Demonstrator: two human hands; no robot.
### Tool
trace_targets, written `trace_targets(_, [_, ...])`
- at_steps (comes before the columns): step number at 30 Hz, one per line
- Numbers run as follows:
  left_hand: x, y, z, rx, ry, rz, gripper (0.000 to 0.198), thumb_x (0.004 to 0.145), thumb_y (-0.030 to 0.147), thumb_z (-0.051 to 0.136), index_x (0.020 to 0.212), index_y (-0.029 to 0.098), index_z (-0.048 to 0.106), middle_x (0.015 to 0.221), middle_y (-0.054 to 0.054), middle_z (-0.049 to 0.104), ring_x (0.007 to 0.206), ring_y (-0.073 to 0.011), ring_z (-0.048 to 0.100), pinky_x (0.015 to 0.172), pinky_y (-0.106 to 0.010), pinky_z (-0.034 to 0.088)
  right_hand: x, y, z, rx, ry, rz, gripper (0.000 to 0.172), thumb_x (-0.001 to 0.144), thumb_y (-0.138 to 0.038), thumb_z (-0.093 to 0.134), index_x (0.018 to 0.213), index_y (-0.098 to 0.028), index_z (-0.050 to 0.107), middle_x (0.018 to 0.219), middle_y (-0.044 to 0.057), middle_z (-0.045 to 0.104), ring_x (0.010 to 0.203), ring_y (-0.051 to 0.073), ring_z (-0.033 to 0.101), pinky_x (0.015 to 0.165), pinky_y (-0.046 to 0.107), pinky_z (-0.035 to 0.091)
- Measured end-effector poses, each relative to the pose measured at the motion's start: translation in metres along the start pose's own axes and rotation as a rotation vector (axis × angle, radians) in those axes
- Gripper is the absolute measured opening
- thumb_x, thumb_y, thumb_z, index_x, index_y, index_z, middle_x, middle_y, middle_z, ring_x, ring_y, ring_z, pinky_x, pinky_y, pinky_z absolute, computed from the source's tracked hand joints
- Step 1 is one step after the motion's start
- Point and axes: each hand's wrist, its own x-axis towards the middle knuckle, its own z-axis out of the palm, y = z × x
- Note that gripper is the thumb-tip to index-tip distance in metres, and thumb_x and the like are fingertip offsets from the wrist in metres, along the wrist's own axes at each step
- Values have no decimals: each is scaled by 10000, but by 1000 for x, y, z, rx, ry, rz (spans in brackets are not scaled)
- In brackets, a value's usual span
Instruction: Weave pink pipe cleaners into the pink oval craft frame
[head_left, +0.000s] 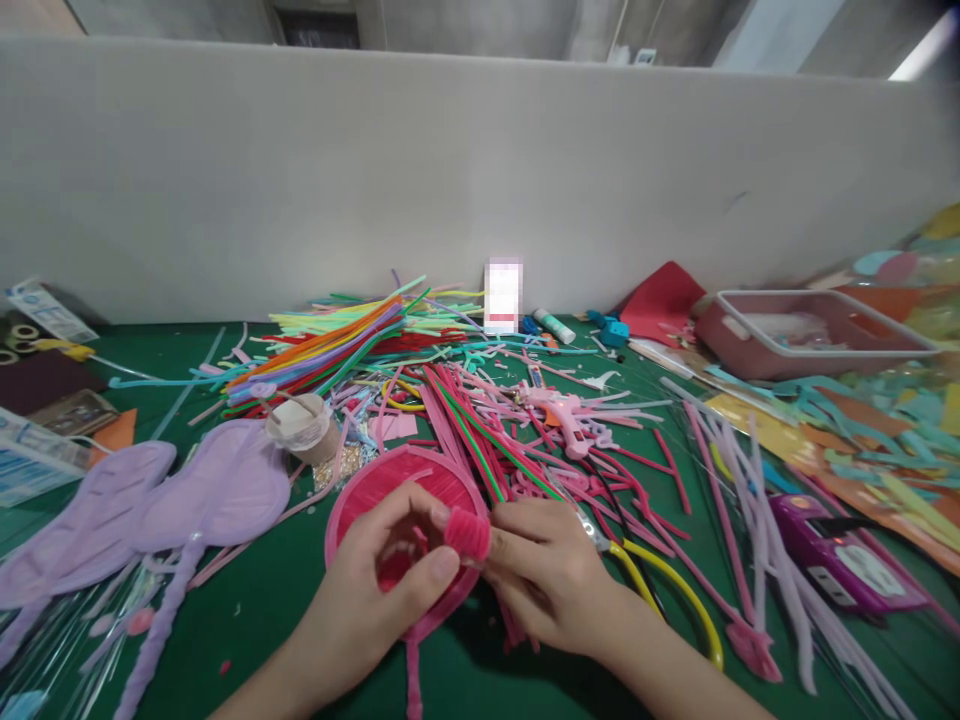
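My left hand (386,570) and my right hand (544,570) meet low in the middle of the view, both pinched on a small roll of pink pipe cleaner (468,534). The roll is held just above a round pink fan-shaped piece (375,480) lying on the green mat (285,600). Left thumb and fingers press the roll from the left, right fingers from the right. Loose pink and red pipe cleaners (480,420) lie just behind the hands.
A heap of coloured pipe cleaners (337,335) lies behind. A pink glue gun (562,412), yellow-handled pliers (675,585), a purple glue gun (832,555), a tape roll (304,425), lilac shapes (150,500), a pink tray (810,330) and foam scraps (862,420) surround the hands.
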Motion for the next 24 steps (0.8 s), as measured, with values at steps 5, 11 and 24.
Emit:
trace_targets(5, [4, 0, -3, 156, -19, 82, 411, 813, 296, 703, 1191, 316, 541, 1193, -15, 614, 1113, -194, 577, 950, -284, 453, 2, -7, 2, 185, -160, 103, 261, 894, -174, 437, 642, -184, 503, 572, -31, 455, 498, 99, 390, 489, 240, 254])
trace_targets(11, [9, 6, -5, 276, -67, 97, 127, 842, 239, 645, 966, 245, 671, 936, -10, 704, 898, -180, 660, 837, -284, 511, 8, -12, -3, 460, -279, 339, 253, 818, -106, 484, 589, -190, 416, 502, -85, 338, 433, 58, 320, 433, 192, 239])
trace_targets(24, [11, 6, -14, 397, 88, 89, 148, 832, 265, 643, 971, 217, 659, 953, -36, 721, 883, -201, 684, 801, -311, 551, 6, -4, -10, 855, -166, 707, 334, 909, -367, 532, 1062, -116, 689, 486, -47, 519, 386, 72, 464, 395, 166, 352])
